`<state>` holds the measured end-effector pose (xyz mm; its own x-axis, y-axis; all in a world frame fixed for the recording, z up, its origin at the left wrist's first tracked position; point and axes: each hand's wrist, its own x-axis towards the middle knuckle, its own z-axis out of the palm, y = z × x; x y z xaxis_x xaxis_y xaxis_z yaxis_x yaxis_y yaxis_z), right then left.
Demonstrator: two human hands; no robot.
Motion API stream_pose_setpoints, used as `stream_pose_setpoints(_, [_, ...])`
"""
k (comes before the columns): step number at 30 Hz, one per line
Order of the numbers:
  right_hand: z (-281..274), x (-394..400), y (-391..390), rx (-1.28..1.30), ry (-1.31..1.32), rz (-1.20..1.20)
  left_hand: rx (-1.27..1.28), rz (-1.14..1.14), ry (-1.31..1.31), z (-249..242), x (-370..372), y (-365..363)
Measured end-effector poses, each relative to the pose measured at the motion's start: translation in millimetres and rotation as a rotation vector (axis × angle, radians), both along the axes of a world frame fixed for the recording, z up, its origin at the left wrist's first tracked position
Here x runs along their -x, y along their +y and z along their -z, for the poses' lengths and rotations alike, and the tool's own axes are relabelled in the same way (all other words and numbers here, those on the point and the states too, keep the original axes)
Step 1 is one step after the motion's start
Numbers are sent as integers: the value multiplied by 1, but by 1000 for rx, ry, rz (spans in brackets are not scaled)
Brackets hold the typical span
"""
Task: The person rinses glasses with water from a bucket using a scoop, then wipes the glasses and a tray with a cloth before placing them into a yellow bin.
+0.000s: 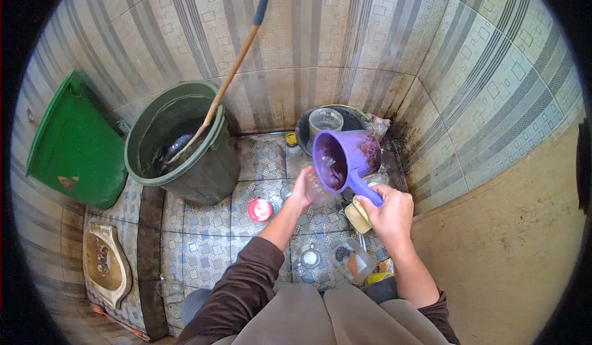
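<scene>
Dipper (369, 146): purple plastic, deep round cup, straight handle, scuffed brownish side; centre right of frame, tilted, mouth toward the left. Right hand (394, 214): closed around the dipper's handle. Left hand (301, 189): partly open beside the dipper's mouth; a clear blur at the fingers, so whether it holds anything cannot be told. Tub (260, 209): small, round, red, pink-white contents; centre, on the floor. Barrel (213, 169): dull green, round, thick-rimmed; upper left. Basin (302, 129): black, holding a clear glass (327, 118); upper centre. Floor (203, 246): blue-grey patterned tile. Walls (296, 42): striped glossy tile, dark-stained toward the right corner.
</scene>
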<state>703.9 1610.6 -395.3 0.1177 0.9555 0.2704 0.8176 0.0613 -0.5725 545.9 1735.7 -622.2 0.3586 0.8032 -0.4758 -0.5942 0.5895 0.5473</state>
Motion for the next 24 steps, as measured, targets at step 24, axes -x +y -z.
stream_pose_setpoints(24, [17, -15, 3, -89, -123, -1, -871, -178, 1281, -15, -21, -24])
